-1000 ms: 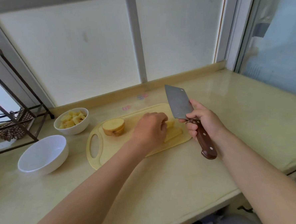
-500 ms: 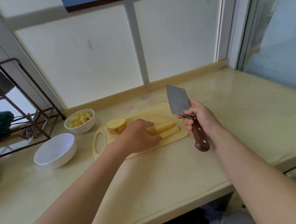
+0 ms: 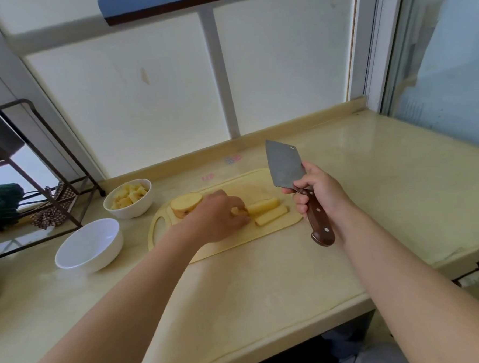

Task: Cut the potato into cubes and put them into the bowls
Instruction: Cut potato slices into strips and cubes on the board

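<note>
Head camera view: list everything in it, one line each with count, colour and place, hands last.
counter: 1, beige, under everything
cutting board: 1, pale yellow, middle of the counter
potato sticks: 2, pale yellow, on the board
potato half: 1, yellow with brown skin, on the board's left end
far bowl: 1, white, behind the board's left end
potato cubes: several, yellow, in the far bowl
near bowl: 1, white, left of the board, nothing in it
cleaver: 1, grey blade, brown handle, raised by the board's right end
rack: 1, dark metal, far left
left hand: 1, holds the sticks' left ends
right hand: 1, grips the cleaver's handle
</note>
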Available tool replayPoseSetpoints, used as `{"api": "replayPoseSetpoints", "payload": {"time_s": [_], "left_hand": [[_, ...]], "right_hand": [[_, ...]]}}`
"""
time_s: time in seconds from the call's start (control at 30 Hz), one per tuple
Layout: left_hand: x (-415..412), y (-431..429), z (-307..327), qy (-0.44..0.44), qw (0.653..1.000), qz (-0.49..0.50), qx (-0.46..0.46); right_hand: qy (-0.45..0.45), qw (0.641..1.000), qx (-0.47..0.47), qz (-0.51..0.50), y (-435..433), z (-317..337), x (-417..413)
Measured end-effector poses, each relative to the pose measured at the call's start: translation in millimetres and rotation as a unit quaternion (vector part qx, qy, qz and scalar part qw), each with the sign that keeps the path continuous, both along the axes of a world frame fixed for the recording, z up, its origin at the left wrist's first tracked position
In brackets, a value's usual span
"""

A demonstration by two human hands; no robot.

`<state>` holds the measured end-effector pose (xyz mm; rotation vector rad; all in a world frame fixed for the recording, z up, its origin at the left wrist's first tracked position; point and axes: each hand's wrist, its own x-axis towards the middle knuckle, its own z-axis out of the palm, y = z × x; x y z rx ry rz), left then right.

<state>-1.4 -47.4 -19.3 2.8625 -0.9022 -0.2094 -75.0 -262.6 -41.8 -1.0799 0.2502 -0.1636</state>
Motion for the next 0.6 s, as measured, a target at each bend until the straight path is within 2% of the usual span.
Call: {"api": "replayPoseSetpoints", "payload": {"time_s": [0.2, 0.37, 0.6], "left_hand": [[-7, 11, 4, -0.048, 0.999, 0.012, -0.003], [-34, -6, 14, -0.066, 0.994, 0.006, -0.082], [-66, -42, 7, -0.118, 0.991, -0.070, 0.002]], "right_hand": [[-0.001, 1.000, 0.001, 0.002, 0, 0, 2], [-0.001, 1.000, 0.006, 0.001, 2, 1, 1], [-0.003, 0.993, 0.121, -0.012, -6, 0, -3]]}}
